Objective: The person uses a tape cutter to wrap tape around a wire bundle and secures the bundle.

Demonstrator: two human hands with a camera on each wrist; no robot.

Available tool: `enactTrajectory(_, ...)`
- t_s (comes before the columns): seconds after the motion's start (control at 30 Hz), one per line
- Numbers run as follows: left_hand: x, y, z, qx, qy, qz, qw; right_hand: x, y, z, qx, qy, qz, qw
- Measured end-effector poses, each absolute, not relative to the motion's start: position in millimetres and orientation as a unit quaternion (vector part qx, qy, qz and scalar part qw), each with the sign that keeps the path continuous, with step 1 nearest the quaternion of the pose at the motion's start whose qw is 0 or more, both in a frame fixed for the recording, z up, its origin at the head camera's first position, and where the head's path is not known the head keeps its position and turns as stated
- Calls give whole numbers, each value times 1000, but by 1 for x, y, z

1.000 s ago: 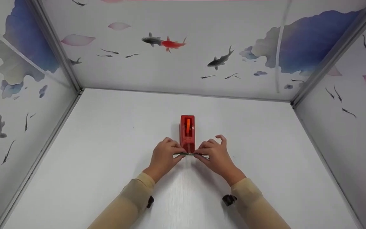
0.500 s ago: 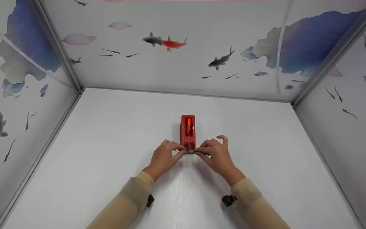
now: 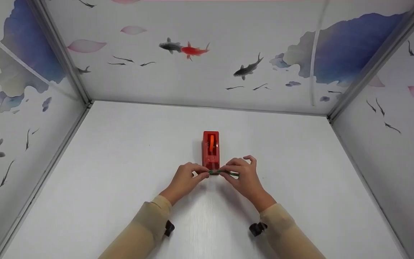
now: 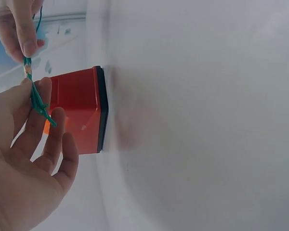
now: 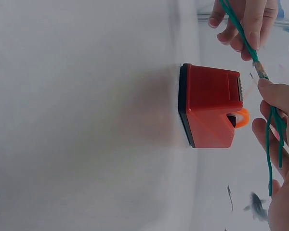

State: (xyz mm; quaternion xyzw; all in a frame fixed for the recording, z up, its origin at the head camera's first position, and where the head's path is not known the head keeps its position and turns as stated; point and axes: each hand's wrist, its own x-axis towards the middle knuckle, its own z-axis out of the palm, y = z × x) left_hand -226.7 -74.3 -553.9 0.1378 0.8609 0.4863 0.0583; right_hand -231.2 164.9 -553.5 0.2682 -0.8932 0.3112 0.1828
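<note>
A red tape dispenser (image 3: 211, 149) with an orange wheel stands in front of both hands. At its near end, a bundle of thin green strands (image 5: 241, 31) stretches between the fingertips. Around the bundle's middle is a short, pale, shiny band that looks like clear tape (image 5: 261, 70). My left hand (image 3: 185, 178) pinches the bundle on one side of this band, between thumb and fingers. On the other side my right hand (image 3: 242, 176) pinches it, little finger raised. Loose green ends (image 5: 269, 159) hang past the right fingers in the right wrist view.
The white tabletop (image 3: 138, 144) surrounds the dispenser. Behind it rises a white back wall (image 3: 207, 82) printed with fish and petals, and similar panels stand left and right. A black wrist camera (image 3: 257, 228) sits under the right sleeve; another is at the left.
The left fingers have shifted along the bundle and now pinch it with a rounder gap between thumb and fingers. More green shows between the hands. The dispenser stays in place.
</note>
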Motion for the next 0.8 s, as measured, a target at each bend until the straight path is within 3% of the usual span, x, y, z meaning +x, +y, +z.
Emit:
enactTrajectory(0.3,-227,-71,-553,152,874,461,1,-232,168,-557,197,-894,393,82)
enactTrajectory(0.57,-224,-69,-558,179,880,438,-51,-227,170,-562,197,-900,384,64)
enactTrajectory(0.8,-226,-69,-559,213,891,375,-143,-230,170,-560,222,-894,383,64)
